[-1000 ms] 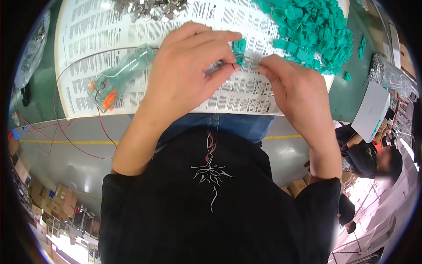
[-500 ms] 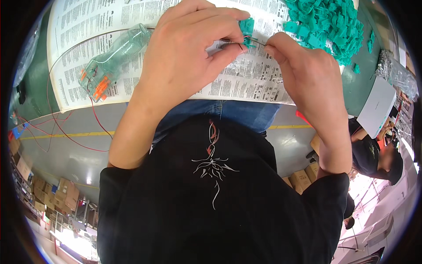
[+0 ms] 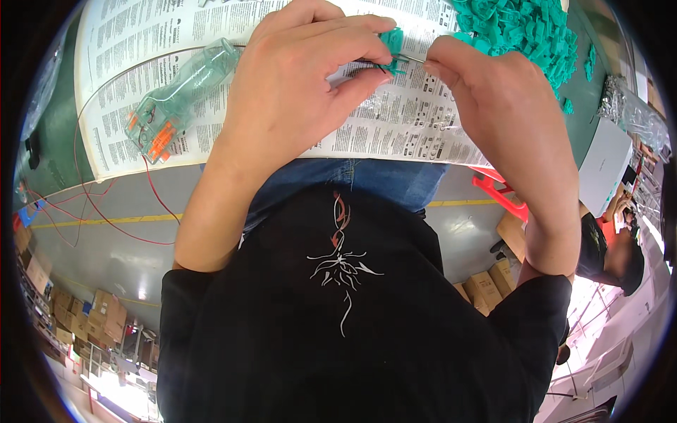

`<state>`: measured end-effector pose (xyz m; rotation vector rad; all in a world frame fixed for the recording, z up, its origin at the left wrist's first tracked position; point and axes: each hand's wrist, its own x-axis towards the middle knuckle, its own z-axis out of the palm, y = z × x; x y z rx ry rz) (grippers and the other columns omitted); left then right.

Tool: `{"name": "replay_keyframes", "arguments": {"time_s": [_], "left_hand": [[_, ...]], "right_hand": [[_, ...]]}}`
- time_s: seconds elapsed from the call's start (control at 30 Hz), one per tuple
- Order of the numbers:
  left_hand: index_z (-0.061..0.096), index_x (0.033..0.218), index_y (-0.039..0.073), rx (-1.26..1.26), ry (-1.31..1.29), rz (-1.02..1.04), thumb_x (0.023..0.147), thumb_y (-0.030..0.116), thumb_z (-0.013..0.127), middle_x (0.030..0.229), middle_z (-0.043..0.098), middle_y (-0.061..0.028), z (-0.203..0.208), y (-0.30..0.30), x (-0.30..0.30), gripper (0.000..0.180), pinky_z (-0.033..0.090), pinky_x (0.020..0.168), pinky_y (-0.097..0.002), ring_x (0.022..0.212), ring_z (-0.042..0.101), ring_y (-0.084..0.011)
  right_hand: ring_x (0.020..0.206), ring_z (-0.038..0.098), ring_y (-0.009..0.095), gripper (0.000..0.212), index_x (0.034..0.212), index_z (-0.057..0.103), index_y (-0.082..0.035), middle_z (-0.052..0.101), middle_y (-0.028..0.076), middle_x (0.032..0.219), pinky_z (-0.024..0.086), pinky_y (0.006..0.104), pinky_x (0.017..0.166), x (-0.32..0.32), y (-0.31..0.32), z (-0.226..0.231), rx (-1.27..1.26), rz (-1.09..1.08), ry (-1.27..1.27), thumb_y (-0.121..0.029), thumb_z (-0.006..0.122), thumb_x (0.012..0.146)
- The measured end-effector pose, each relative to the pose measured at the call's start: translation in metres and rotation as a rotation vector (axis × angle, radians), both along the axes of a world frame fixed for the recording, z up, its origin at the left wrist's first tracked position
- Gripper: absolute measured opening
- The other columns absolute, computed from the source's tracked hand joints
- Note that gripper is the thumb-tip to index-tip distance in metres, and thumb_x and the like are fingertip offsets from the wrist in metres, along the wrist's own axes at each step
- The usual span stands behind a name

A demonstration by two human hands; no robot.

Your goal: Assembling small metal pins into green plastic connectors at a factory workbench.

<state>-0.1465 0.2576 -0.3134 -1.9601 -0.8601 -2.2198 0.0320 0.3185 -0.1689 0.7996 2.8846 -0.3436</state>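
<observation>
My left hand (image 3: 303,77) is closed, its fingertips pinching a small green plastic part (image 3: 392,42) over the printed paper. A dark thin tip pokes out between that thumb and forefinger; most of it is hidden by the hand. From the right, my right hand (image 3: 493,99) pinches a thin metal rod (image 3: 413,59), whose far end meets the green part. Left of my left hand lies a see-through greenish tool housing (image 3: 187,88) with orange pieces inside and wires attached.
A heap of loose green plastic parts (image 3: 525,35) is at the back right. Printed sheets (image 3: 275,156) cover the green table (image 3: 60,155). Thin red wires (image 3: 127,231) hang off the left edge. A clear bag (image 3: 631,106) lies far right, with another person (image 3: 610,257) beyond.
My right hand has moved slightly up and its forearm has swung right. The rod now sits higher against the green part. My left hand stays almost where it was.
</observation>
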Motion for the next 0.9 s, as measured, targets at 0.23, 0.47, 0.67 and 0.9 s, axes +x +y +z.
{"name": "replay_keyframes", "arguments": {"time_s": [0.23, 0.47, 0.67, 0.9], "left_hand": [[0.071, 0.084, 0.008, 0.059, 0.043, 0.031, 0.071, 0.007, 0.083, 0.109, 0.075, -0.0107, -0.001, 0.003, -0.002, 0.018, 0.051, 0.079, -0.0346, 0.082, 0.064, -0.0242], [0.070, 0.083, 0.007, 0.084, 0.047, 0.030, 0.070, 0.005, 0.082, 0.107, 0.075, -0.0113, -0.001, 0.006, -0.001, 0.018, 0.051, 0.078, -0.0354, 0.079, 0.063, -0.0245], [0.071, 0.084, 0.007, -0.597, 0.233, 0.102, 0.071, 0.008, 0.081, 0.107, 0.076, -0.0033, 0.053, -0.032, 0.003, 0.016, 0.051, 0.077, -0.0326, 0.086, 0.061, -0.0218], [0.071, 0.080, 0.006, -0.877, 0.288, 0.135, 0.072, 0.009, 0.081, 0.108, 0.076, 0.0009, 0.057, -0.043, -0.003, 0.014, 0.052, 0.075, -0.0305, 0.086, 0.059, -0.0199]], "right_hand": [[0.059, 0.057, 0.036, 0.006, 0.097, 0.066, -0.011, 0.056, 0.017, 0.063, 0.043, 0.0445, 0.055, -0.001, 0.004, 0.003, -0.004, 0.031, -0.030, -0.017, 0.063, 0.095], [0.064, 0.061, 0.032, 0.011, 0.095, 0.063, -0.009, 0.058, 0.013, 0.064, 0.046, 0.0442, 0.058, -0.017, 0.003, 0.018, 0.133, 0.190, -0.188, -0.006, 0.064, 0.085], [0.071, 0.063, 0.031, 0.016, 0.095, 0.064, -0.009, 0.062, 0.012, 0.071, 0.048, 0.0431, 0.064, -0.024, 0.004, 0.022, 0.212, 0.323, -0.223, -0.003, 0.064, 0.080], [0.071, 0.062, 0.031, 0.009, 0.095, 0.068, -0.008, 0.061, 0.012, 0.076, 0.047, 0.0413, 0.063, -0.003, 0.015, 0.005, 0.028, 0.217, -0.021, -0.007, 0.067, 0.086]]}}
